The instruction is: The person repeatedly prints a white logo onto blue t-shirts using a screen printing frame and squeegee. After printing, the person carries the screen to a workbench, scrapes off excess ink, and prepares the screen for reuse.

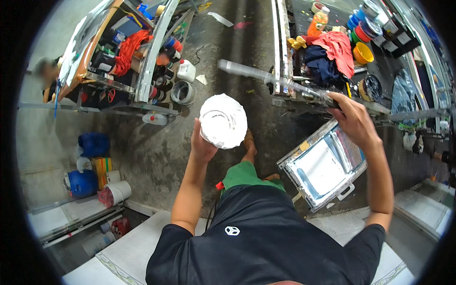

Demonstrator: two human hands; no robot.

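My left hand (pixel 203 142) is wrapped round the side of a round tub of white paste (pixel 223 122), held up over the floor. The paste fills the tub's mouth and coats its rim. Out to the right, my right hand (pixel 354 116) grips the dark handle end of a long, flat grey spatula (pixel 266 76). Its blade points left, beyond the tub and apart from it, and is smeared by motion. Below my right hand, a tilted printing screen frame (pixel 323 166) carries white paste on its mesh; my right forearm covers part of its right side.
A cluttered table (pixel 280 57) at the right holds cloths (pixel 335 50), an orange bottle (pixel 318 21) and a yellow bowl (pixel 363 53). Shelving (pixel 145 66) stands left, with a bucket (pixel 183 92) and white jug (pixel 186 70) beside it. Blue drums (pixel 83 183) stand by the left wall.
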